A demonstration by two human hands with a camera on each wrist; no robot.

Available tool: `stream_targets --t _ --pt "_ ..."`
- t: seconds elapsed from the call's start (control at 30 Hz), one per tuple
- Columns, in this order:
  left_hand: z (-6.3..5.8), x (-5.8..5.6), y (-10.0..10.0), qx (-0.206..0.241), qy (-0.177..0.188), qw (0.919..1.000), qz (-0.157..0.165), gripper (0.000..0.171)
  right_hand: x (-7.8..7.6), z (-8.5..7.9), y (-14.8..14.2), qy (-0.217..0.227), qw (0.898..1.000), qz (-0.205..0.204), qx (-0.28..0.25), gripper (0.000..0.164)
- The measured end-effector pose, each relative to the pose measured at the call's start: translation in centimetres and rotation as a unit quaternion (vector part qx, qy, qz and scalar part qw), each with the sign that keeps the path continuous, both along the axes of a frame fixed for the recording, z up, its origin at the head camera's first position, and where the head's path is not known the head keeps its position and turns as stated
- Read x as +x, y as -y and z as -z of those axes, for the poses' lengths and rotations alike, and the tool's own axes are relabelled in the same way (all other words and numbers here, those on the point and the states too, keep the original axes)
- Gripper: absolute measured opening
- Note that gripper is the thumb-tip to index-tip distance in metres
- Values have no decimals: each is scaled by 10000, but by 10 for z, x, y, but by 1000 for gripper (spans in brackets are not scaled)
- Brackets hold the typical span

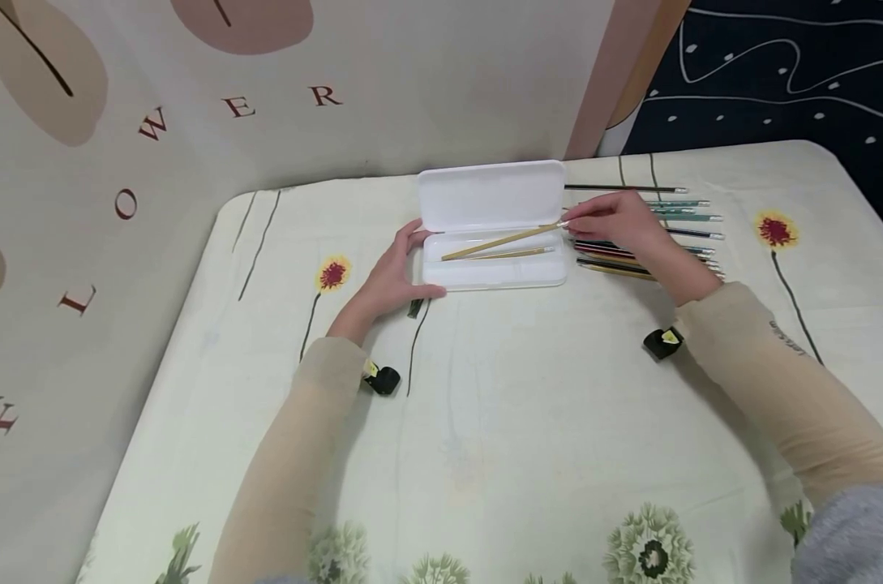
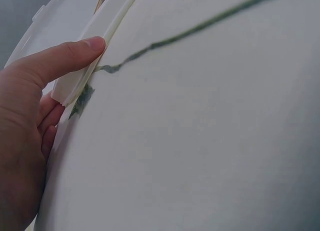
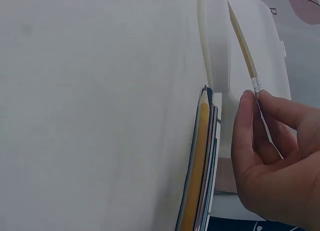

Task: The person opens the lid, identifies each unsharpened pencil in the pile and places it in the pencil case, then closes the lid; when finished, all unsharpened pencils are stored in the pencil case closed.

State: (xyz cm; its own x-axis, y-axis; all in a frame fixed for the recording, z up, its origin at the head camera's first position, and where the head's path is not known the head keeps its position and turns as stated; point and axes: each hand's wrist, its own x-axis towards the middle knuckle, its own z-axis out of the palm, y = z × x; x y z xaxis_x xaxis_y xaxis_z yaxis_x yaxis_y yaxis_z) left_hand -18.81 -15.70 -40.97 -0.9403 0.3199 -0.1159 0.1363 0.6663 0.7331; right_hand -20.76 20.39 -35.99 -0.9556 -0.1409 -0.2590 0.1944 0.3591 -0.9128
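Observation:
A white pencil case (image 1: 492, 280) lies with its lid (image 1: 492, 195) raised at the back of the table. My left hand (image 1: 393, 280) grips its left end, thumb on the front corner and fingers behind; the left wrist view shows the thumb over the rim. Between thumb and fingertips, my right hand (image 1: 619, 223) pinches a yellow pencil (image 1: 499, 241) by its eraser end. The pencil slants across the case, its other end low over the left part. Another yellow pencil (image 1: 514, 254) lies inside the case.
Several loose pencils (image 1: 616, 270), dark, red and yellow, lie side by side right of the case, partly under my right hand. Teal pencils (image 1: 692, 216) and a black pencil (image 1: 623, 188) lie farther back. The wall (image 1: 383, 130) rises behind the table's far edge.

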Motion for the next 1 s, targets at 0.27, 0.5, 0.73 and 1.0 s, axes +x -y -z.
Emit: stream_targets --t 0.27,0.5,0.73,1.0 --pt "1 0 0 73 -18 10000 28 116 -3 3 4 -100 9956 -381 852 28" --pt "3 1 1 77 -27 9999 67 116 -2 3 5 9 9958 -534 745 31" --pt "2 0 1 97 -22 9999 69 115 -2 -1 -3 21 9966 -503 658 35" --pt "1 0 1 -2 37 10000 -7 115 -5 -8 -17 208 9985 -241 443 30"
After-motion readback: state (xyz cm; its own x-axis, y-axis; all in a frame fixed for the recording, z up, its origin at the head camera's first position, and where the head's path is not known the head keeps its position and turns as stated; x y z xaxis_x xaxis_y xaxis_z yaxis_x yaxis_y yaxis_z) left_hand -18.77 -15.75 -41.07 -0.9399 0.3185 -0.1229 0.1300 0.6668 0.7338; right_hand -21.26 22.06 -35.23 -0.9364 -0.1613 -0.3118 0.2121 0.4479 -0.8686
